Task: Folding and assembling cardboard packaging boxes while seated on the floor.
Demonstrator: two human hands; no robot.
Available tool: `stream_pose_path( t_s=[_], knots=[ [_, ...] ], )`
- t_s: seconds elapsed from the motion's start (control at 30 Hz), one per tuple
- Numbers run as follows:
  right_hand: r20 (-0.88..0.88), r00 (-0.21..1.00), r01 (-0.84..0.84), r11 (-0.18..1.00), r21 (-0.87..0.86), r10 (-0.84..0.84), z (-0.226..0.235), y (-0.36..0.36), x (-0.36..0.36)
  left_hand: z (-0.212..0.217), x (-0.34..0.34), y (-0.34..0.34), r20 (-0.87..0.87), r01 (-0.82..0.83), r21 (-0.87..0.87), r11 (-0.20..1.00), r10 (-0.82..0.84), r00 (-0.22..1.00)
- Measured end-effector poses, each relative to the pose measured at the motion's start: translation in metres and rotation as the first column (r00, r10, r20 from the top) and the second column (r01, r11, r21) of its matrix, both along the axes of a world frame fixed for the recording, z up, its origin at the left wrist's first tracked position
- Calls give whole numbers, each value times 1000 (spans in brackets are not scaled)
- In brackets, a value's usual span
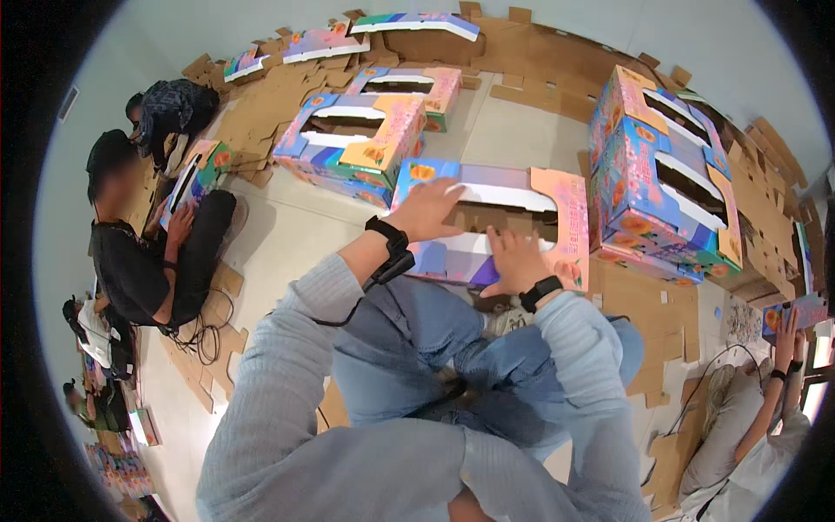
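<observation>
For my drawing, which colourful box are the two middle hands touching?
The colourful box beyond the jeans: left hand and right hand touch it; neither touches the left boxes or right boxes.

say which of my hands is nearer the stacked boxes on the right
Right. Your right hand is over the near side of the open-topped box, left of the stacked boxes; your left hand is over that box's left end, farther away.

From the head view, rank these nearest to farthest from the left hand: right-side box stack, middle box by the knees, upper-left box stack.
1. Middle box: directly under the left hand, touching it.
2. Upper-left box stack: just ahead and left.
3. Right-side box stack: off right, past the middle box.
</observation>
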State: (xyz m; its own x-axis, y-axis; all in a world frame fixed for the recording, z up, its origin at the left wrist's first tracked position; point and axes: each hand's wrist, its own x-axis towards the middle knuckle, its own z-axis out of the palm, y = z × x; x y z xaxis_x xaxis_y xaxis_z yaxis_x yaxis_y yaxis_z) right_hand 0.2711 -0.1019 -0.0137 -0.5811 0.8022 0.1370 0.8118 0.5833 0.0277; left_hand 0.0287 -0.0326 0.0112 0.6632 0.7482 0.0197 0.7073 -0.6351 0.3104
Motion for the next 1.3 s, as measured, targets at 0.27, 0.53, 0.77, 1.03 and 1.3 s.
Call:
stream_pose_path(
  t_s=[0.27,0.53,0.77,1.03,1.3],
  knots=[
    [-38,999,14,990,-141,-20,-1,-1,-6,5,13,41,-368,-142,154,978,190,910],
    [-52,998,21,984,-178,-31,1,1,-6,-5,26,65,-436,-115,275,955,230,870],
    [-38,998,44,984,-171,-51,3,0,-14,10,45,66,-540,-231,179,956,292,789],
    [39,998,59,984,-171,-53,-4,0,-14,-29,133,64,-204,53,330,942,16,979],
    [-37,999,-36,997,-74,33,-22,1,-12,-40,176,64,-271,-109,339,934,208,940]
  ],
)
